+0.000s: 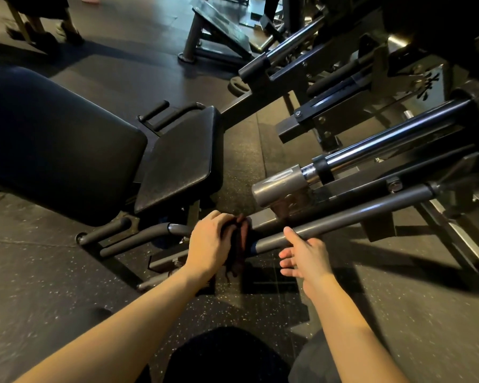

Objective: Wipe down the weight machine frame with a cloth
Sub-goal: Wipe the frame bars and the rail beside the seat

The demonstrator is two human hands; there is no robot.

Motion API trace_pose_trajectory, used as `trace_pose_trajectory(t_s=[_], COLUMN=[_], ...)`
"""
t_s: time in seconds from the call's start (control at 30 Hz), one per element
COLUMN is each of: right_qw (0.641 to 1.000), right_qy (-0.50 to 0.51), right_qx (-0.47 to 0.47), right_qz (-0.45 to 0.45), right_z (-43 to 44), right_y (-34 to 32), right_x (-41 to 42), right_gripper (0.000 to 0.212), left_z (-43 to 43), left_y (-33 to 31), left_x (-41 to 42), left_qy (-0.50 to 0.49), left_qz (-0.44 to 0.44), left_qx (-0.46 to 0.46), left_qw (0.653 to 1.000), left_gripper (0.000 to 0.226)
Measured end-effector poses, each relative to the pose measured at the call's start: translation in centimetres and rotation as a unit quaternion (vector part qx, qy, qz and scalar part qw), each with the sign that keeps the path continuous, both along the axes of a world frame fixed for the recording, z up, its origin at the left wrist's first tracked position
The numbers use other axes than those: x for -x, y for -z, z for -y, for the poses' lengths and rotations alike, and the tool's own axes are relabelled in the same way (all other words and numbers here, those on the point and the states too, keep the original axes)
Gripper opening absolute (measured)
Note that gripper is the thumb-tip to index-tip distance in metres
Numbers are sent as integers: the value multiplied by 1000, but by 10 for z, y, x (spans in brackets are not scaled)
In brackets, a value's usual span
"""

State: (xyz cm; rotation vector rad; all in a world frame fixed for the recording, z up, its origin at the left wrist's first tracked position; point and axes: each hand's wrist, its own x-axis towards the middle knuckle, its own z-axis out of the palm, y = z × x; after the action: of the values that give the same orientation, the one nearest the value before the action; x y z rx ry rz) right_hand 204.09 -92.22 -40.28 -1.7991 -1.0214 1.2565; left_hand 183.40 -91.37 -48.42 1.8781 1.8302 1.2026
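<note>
A dark cloth (237, 246) is bunched on the near end of a grey round frame bar (357, 217) of the weight machine, low over the floor. My left hand (209, 244) grips the cloth and holds it against the bar. My right hand (304, 254) is just right of the cloth, fingers relaxed and spread, thumb resting on top of the same bar; it holds nothing. The bar runs up and to the right toward the machine's sled.
A black padded seat (177, 158) and backrest (56, 139) stand to the left. Chrome guide rails (393, 142) and a grey stopper block (280, 186) lie right of the seat. Rubber floor (53, 272) surrounds me. A person's feet (67, 31) show at top left.
</note>
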Motion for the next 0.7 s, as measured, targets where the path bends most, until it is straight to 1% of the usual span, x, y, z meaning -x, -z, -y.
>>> trace_pose_trajectory(t_s=[0.07,0.1,0.13,0.17,0.27,0.3,0.33,0.37,0.43,0.47,0.5,0.53,0.6,0.63,0.7], right_qw=[1000,1000,1000,1000,1000,1000,1000,1000,1000,1000,1000,1000,1000,1000,999], right_qy=[-5,-4,-3,-4,-5,-5,-5,-5,-3,-4,-3,-2,-2,-6,-14], right_qx=[-1,-3,-3,-4,-4,-3,-3,-2,4,6,5,7,15,23,44], right_qz=[1,0,0,0,-4,-6,-10,-10,-11,-11,-9,-6,0,-1,-1], right_z=[0,0,0,0,0,0,0,-1,-3,-3,-2,-1,1,3,7], right_y=[0,0,-1,-1,0,0,1,1,2,2,1,0,-3,-5,-11], right_x=[0,0,0,-1,1,1,1,1,0,0,0,0,1,1,1], right_gripper=[41,39,38,38,38,39,39,39,41,43,43,44,45,46,46], left_z=[-3,-2,-1,0,5,8,13,18,27,32,35,38,40,41,39], left_y=[6,9,11,11,14,17,24,29,33,33,29,24,6,-8,-42], left_x=[11,20,26,28,19,13,8,6,11,15,18,18,13,8,-5], left_qy=[-62,-78,-72,-60,3,30,48,49,26,12,-3,-18,-31,-27,11], left_qz=[-102,-149,-164,-141,13,35,37,13,-97,-127,-127,-102,-9,40,133], left_qx=[4,14,21,24,21,14,11,7,2,22,50,68,69,51,8], left_qw=[993,986,984,988,1000,999,998,999,995,992,991,992,997,997,991], left_gripper=[21,20,20,19,21,23,26,29,36,38,35,31,24,22,20])
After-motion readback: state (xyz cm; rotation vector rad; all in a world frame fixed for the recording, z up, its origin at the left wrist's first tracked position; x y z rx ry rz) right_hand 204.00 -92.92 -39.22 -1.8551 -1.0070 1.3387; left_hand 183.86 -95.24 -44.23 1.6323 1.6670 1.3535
